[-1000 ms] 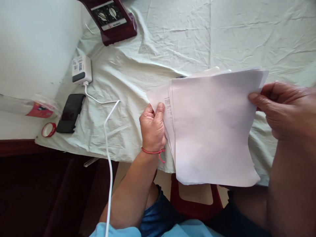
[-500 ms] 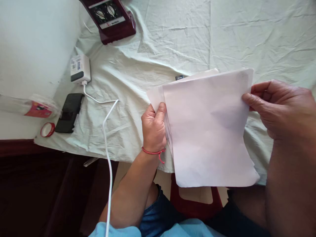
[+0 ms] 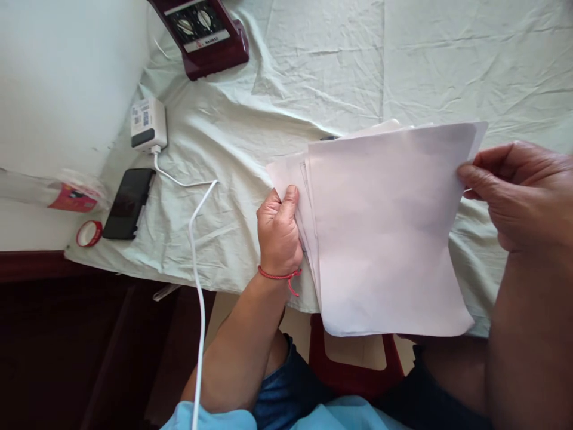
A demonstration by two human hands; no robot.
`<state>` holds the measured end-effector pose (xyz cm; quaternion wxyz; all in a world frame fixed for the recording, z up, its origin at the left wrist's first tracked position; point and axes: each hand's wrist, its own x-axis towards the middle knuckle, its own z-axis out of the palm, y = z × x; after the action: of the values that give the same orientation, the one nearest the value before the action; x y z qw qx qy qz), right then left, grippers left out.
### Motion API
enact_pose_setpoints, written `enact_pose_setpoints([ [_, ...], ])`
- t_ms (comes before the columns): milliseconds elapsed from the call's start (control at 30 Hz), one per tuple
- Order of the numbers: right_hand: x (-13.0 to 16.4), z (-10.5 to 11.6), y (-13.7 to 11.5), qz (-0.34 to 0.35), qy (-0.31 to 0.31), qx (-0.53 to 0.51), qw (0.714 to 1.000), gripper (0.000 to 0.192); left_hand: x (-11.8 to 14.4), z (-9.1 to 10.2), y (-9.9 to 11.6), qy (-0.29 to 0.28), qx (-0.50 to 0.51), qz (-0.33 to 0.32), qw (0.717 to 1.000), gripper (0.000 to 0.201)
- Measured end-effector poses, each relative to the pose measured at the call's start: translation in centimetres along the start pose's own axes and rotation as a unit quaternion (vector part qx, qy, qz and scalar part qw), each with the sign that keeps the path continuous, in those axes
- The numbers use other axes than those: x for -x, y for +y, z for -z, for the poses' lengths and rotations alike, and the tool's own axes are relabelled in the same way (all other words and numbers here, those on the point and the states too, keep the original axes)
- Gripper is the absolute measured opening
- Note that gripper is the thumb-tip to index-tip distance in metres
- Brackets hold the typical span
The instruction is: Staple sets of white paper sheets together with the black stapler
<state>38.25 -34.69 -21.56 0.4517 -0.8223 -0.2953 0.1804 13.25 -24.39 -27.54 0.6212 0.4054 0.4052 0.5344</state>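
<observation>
step: we square up paper stack | L hand clamps left edge, R hand pinches top sheet's right edge | next, we judge: needs light pull w/o creasing

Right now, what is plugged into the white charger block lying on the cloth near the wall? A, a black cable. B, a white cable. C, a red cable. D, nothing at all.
B: a white cable leaves the near end of the white charger block and runs across the cloth toward the person, passing beside the black phone.
</observation>
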Motion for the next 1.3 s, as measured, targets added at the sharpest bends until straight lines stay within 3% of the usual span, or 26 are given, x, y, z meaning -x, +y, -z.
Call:
enact_pose_setpoints([
  [167, 0.07, -0.40, -0.51, -0.009, -0.027, -0.048, 0.998, 0.008, 0.14, -0.26, -0.02, -0.007, -0.005, -0.001, 1.000, 0.026],
  [367, -0.21, -0.42, 0.29, 0.030, -0.046, -0.052, 0.997, 0.008, 0.39, -0.48, 0.04, -0.004, -0.008, -0.014, 1.000, 0.025],
  [567, 0.13, -0.28, 0.14, 0.027, -0.036, -0.028, 0.999, 0.007, 0.32, -0.42, -0.23, -0.003, -0.029, -0.031, 0.999, 0.035],
  [867, 0.29, -0.44, -0.22, 0.034, -0.013, -0.074, 0.997, 0.006, 0.30, -0.37, -0.13, -0.003, -0.017, -0.025, 1.000, 0.029],
  [1100, 0.32, -0.06, -0.35, 0.037, 0.031, -0.029, 0.998, 0.006, 0.24, -0.18, -0.19, -0.004, -0.022, -0.023, 1.000, 0.031],
  [1300, 0.35, -0.80, -0.32, 0.040, 0.009, -0.063, 0.997, 0.005, 0.38, -0.43, -0.11, 0.001, -0.036, -0.016, 0.999, 0.031],
])
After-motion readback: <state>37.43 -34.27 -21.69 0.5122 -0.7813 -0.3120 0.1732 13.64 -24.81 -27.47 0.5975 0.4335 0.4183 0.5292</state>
